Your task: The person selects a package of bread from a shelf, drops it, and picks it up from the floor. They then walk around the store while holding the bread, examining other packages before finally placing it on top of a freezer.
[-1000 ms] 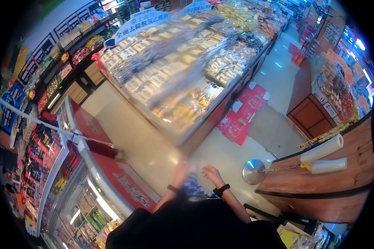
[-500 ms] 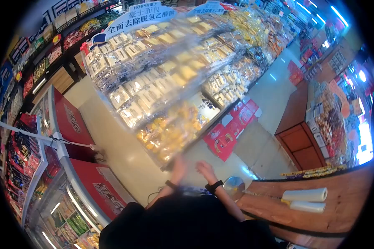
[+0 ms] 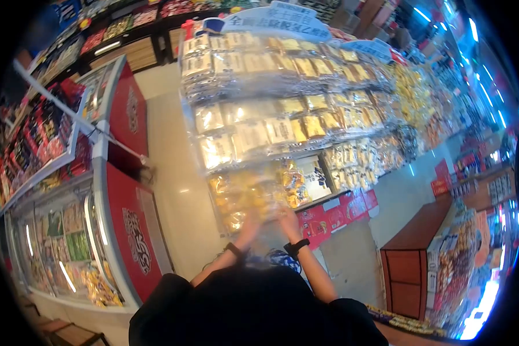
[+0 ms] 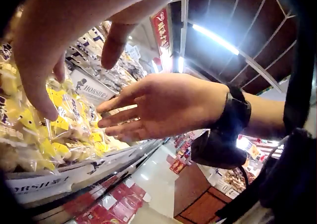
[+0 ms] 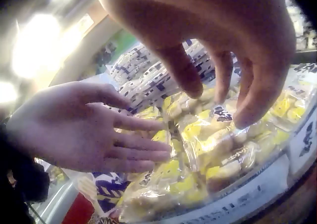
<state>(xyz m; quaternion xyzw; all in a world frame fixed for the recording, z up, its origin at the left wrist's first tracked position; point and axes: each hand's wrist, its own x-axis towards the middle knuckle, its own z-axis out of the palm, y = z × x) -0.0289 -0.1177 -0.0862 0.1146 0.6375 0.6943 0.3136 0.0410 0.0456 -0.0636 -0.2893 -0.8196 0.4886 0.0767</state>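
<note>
Both bare hands reach over the near corner of a bread display, above clear bags of small buns (image 5: 208, 140) with yellow print. My left hand (image 3: 249, 228) has its fingers extended and slightly spread in the right wrist view, over the bags' left side. My right hand (image 3: 288, 225) is beside it; in the right wrist view its fingers bend loosely downward, fingertips right at a bag. Neither hand grips a bag. Each wrist wears a black band (image 3: 296, 248). A white HORSH panel (image 4: 91, 87) stands among the bags in the left wrist view.
Rows of wrapped bread (image 3: 242, 135) fill the display behind, under a blue-white sign (image 3: 277, 22). A red-sided freezer (image 3: 134, 225) stands at left, a wooden counter (image 3: 406, 259) at right. Red mats (image 3: 323, 222) lie along the display's base.
The person has stepped up to the display and the view has swung left. Both hands, earlier short of the display's edge, are now over the yellow bun bags.
</note>
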